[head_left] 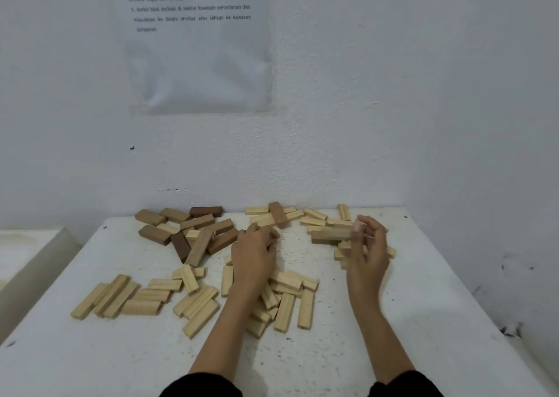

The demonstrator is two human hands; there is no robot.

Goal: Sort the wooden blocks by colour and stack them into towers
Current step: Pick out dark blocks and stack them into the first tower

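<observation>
Our black sleeves (pixel 201 386) sit at the bottom edge, and both forearms reach out over the white table (pixel 423 321). Our left hand (pixel 254 253) is palm down with its fingers curled at the near edge of the back cluster of pale blocks (pixel 316 215); we cannot tell whether it grips anything. Our right hand (pixel 367 245), blurred, seems to pinch the end of a mid-brown block (pixel 331 235) between thumb and fingertips, the other fingers loosely bent.

We judge this to be sorting; no tower stands yet. That block lies among pale ones, so we should lift it straight up before carrying it left, not drag it through its neighbours. Its place is the brown pile (pixel 193 233) at the far left by the wall. A second stray brown block (pixel 278 214) lies across the back cluster, just beyond our left fingertips. More pale blocks (pixel 145 297) lie near left, with a heap (pixel 290 290) under our left forearm.
</observation>
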